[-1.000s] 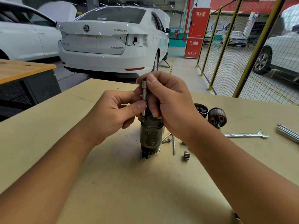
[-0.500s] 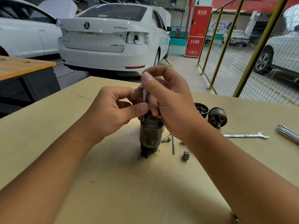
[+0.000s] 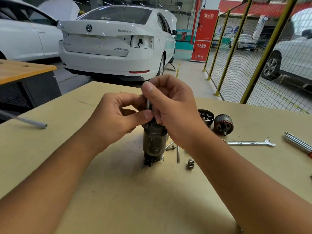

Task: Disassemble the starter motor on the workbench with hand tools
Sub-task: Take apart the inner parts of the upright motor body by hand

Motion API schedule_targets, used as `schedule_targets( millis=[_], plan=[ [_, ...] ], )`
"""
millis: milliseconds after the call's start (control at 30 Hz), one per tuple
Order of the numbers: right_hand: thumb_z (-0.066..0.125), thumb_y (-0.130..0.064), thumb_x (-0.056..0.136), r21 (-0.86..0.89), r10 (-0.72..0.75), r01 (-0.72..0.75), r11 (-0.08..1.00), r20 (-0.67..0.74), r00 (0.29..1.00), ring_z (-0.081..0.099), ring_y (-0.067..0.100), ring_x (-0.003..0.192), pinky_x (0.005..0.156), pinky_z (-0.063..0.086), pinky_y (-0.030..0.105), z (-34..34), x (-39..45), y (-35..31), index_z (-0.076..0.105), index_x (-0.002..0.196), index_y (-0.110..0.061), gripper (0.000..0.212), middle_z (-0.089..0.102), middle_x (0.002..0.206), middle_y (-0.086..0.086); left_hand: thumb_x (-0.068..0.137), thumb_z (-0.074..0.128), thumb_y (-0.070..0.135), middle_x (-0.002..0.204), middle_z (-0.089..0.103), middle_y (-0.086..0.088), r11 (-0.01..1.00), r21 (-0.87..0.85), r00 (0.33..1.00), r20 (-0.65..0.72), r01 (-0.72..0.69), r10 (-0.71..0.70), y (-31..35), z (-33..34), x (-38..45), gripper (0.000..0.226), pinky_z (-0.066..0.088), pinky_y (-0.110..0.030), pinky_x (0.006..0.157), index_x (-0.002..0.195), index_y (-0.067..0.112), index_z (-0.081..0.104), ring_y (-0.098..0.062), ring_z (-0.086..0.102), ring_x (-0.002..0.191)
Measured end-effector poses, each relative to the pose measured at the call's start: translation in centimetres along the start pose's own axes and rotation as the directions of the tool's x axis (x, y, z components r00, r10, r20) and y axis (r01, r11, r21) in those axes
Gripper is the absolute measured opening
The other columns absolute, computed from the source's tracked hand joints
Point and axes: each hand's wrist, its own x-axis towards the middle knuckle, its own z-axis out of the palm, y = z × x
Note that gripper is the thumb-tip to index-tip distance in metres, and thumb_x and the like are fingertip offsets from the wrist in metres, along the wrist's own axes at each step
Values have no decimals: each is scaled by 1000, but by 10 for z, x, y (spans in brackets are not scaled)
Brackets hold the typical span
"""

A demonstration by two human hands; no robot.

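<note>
While the starter motor (image 3: pixel 154 144) stands upright on the desk (image 3: pixel 118 191), both hands meet at its top. The right hand (image 3: pixel 170 112) fingers grip the metal shaft (image 3: pixel 148 103); the left hand (image 3: pixel 114 120) pinches it lower down.

The bench (image 3: pixel 118 191) is matt tan board, smooth with faint scuffs. The motor housing (image 3: pixel 152 146) is dull, grimy grey metal; its shaft (image 3: pixel 148 103) is bright steel. The wrench (image 3: pixel 251 143) is polished and shiny. The gear (image 3: pixel 191 163) is dark toothed metal, and the armature (image 3: pixel 223 123) shows coppery windings.
</note>
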Motion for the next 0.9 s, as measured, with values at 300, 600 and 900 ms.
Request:
schedule_targets(
  millis=[300,600,900],
  plan=[
    [57,-16,104,26,16,-16,1000,1,1000,46,6,42,46,41,21,2,0,-2,67,105,-6,14,64,72,0,85,80,19,86,71,-7,999,-31,1000,-6,7,-7,1,-1,1,11,44,-28,49,96,20,79,-18,49,53],
    [56,-21,104,33,46,-46,998,11,999,43,9,40,50,39,29,2,4,-2,66,97,-11,16,62,75,15,85,73,20,86,74,-5,995,-97,1000,3,22,-22,1,-2,1,22,43,-31,48,105,13,79,-21,47,51],
    [49,-12,106,27,53,-53,998,0,999,41,9,39,52,35,30,2,3,-2,68,103,-5,20,63,78,25,88,74,13,96,71,-17,990,-128,999,6,52,-51,-1,-1,2,18,45,-31,47,104,5,73,-25,50,48]
  ],
)
